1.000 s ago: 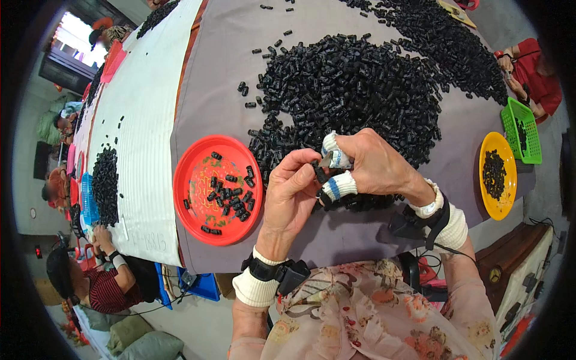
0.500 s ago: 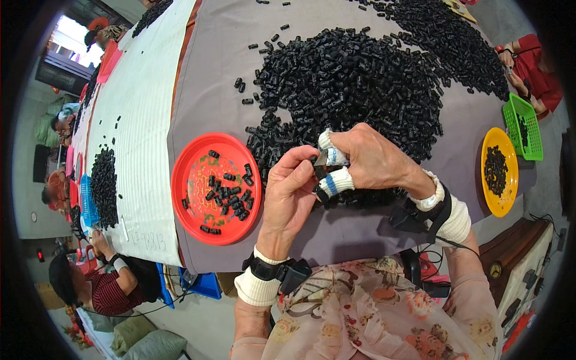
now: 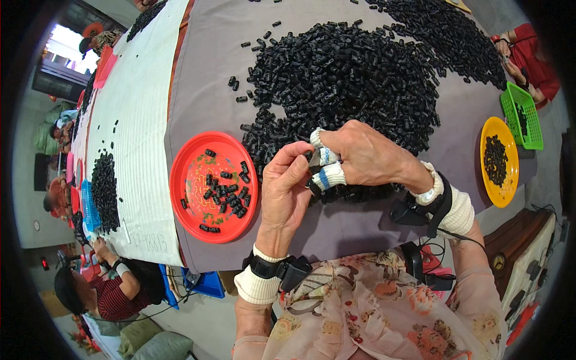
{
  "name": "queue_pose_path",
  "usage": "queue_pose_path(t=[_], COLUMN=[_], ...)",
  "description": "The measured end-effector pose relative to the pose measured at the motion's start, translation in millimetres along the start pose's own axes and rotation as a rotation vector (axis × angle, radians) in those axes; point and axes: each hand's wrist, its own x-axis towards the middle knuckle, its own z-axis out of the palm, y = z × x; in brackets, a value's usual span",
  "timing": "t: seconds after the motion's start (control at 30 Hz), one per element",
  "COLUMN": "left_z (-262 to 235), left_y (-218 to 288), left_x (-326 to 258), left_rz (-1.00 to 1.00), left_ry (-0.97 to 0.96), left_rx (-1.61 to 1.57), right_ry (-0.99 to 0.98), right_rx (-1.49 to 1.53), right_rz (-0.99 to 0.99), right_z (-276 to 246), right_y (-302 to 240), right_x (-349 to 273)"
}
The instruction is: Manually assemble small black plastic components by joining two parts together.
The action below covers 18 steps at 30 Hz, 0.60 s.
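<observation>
My left hand (image 3: 284,192) is closed in a pinch on a small black part (image 3: 314,170), mostly hidden by the fingers. Against it, my right hand (image 3: 377,155) grips what looks like a small flat metal blade (image 3: 315,158). White wraps (image 3: 329,176) cover the right thumb and a finger. Both hands are over the near edge of a large heap of short black cylindrical parts (image 3: 345,78). Left of my left hand sits a red plate (image 3: 180,210) with several of the same parts on it.
To the right are a yellow plate (image 3: 511,171) of small dark pieces and a green basket (image 3: 535,129). Another black heap (image 3: 441,39) reaches a co-worker in red (image 3: 534,66). A co-worker in a striped shirt (image 3: 117,297) sits at the left beside a white-covered table (image 3: 141,132).
Both hands have shifted slightly left in the picture, along with the heap and plates. The grip of each hand looks much the same.
</observation>
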Motion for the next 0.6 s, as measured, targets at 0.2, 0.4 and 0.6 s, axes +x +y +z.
queue_pose_path(t=[0.2,0.4,0.6], left_z=[2.7,3.9,3.6], left_y=[1.4,2.2,1.7], left_x=[1.5,0.9,0.5], left_rz=[-0.005,-0.005,0.008], left_ry=[-0.035,-0.054,-0.045], left_rx=[-0.017,-0.020,0.010], right_ry=[0.064,0.086,0.080], right_rx=[0.073,0.021,0.025], right_rz=[-0.032,-0.069,-0.055], right_z=[-3.5,-4.5,-5.4], right_y=[-2.7,-0.1,-1.2], right_x=[-2.7,-2.1,-3.6])
